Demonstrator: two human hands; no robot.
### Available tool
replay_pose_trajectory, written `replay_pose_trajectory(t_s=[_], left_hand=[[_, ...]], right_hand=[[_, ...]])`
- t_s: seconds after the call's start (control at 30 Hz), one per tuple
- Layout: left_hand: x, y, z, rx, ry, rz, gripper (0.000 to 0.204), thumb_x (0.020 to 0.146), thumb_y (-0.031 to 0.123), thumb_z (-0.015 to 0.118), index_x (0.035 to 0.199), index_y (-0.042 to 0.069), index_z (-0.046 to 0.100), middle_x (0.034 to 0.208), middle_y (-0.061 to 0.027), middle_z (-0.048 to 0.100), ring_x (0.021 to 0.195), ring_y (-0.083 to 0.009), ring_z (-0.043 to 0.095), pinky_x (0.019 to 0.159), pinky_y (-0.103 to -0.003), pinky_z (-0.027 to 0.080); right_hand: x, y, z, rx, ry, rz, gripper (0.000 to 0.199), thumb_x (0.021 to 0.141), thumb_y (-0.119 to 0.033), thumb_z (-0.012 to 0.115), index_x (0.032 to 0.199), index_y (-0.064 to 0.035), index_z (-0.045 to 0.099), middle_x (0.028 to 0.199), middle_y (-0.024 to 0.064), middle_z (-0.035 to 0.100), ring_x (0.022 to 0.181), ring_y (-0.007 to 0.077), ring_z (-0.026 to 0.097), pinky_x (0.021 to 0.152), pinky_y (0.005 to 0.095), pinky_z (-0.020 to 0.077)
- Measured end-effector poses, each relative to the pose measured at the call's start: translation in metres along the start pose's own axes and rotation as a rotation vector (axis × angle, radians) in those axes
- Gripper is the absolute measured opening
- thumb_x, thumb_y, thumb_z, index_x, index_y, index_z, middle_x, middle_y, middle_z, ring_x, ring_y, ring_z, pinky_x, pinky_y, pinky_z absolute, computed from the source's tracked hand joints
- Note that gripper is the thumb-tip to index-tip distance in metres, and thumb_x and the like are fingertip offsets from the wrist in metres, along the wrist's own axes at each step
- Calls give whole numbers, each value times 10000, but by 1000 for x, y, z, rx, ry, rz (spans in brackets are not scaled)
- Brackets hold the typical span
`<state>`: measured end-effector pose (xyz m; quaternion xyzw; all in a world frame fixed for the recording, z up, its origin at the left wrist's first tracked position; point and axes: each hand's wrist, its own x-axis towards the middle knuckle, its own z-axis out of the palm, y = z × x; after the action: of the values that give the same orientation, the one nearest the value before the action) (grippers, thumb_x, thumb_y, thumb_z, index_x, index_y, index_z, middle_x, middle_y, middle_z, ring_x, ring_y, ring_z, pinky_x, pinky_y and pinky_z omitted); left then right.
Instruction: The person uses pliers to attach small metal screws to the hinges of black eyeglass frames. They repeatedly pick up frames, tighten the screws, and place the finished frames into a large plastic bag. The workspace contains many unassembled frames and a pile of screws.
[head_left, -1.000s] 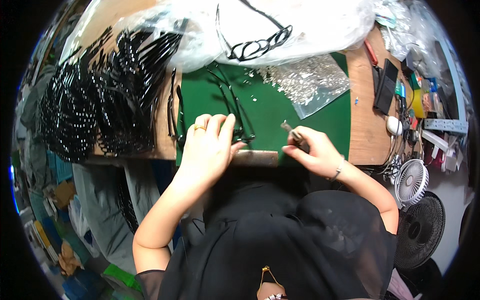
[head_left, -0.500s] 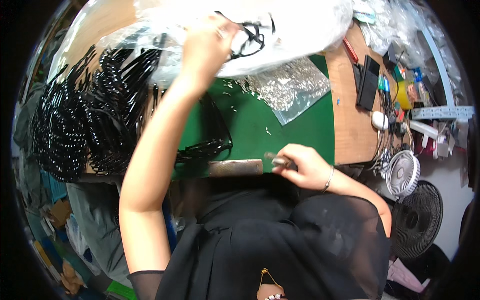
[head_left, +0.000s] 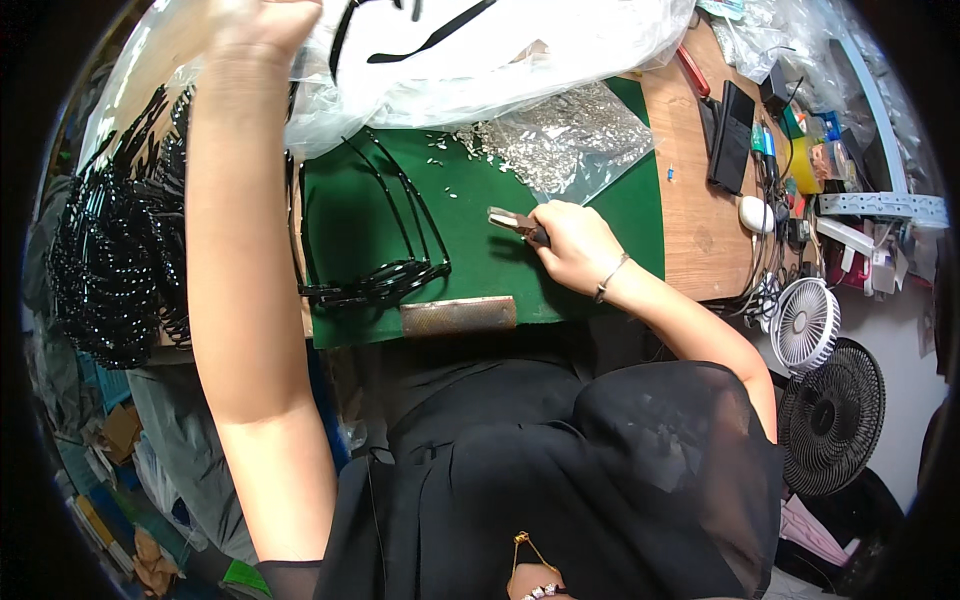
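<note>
The left hand [head_left: 262,22] reaches up onto the clear plastic bag [head_left: 480,50] — its grip cannot be told; the right hand [head_left: 572,245] is closed round small pliers [head_left: 518,224] over the green mat [head_left: 470,250]; black eyeglass frames [head_left: 385,280] lie just left.

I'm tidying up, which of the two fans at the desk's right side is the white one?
The smaller white round fan, nearer the wooden desk edge; the larger black round fan sits below it.
</note>
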<state>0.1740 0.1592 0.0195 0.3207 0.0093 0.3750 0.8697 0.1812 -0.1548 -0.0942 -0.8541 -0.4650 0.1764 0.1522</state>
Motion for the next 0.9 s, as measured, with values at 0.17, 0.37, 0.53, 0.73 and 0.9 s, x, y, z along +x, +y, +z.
replay_pose_trajectory(t_s=[0.17, 0.37, 0.53, 0.73, 0.9], left_hand=[[-4, 122, -24, -129, -143, -276, 437, 848, 196, 525, 1212, 7, 372, 1063, -117, 533, 892, -206, 546, 872, -345, 383], [-177, 68, 52, 712, -89, 64, 658, 744, 181, 592, 1258, -75, 271, 1027, -170, 552, 661, -169, 555, 691, -291, 458], [-229, 32, 49, 920, 91, -135, 807, 662, 25, 629, 1306, -67, 151, 978, -181, 568, 634, -133, 564, 604, -234, 487], [-242, 0, 31, 860, -311, -124, 1007, 635, -131, 605, 1364, 110, -47, 1099, -174, 473, 684, -94, 483, 671, -229, 463], [-255, -14, 31, 895, -240, -100, 918, 701, -144, 597, 1344, 47, -30, 1178, -214, 474, 840, -196, 610, 745, -259, 487]], right_hand=[[9, -12, -3, 90, -47, 20, 136, 705, -125, 572, 805, -38, 541, 771, 142, 568, 757, 307, 561, 666, 407, 434], [6, -19, 5, -113, 51, -35, 145, 715, -150, 591, 803, -44, 544, 774, 127, 571, 765, 293, 566, 667, 398, 431], [0, -10, -1, 195, 109, 27, 170, 733, -166, 611, 775, -14, 549, 715, 159, 565, 709, 321, 570, 610, 397, 438], [-36, -63, -61, 977, -65, 129, 140, 802, -127, 612, 800, -12, 534, 670, -6, 508, 626, 40, 438, 579, 204, 393], [-43, -91, -60, 1249, 4, -23, 69, 829, -47, 572, 826, -6, 516, 746, 11, 549, 677, 41, 487, 600, 187, 408]])
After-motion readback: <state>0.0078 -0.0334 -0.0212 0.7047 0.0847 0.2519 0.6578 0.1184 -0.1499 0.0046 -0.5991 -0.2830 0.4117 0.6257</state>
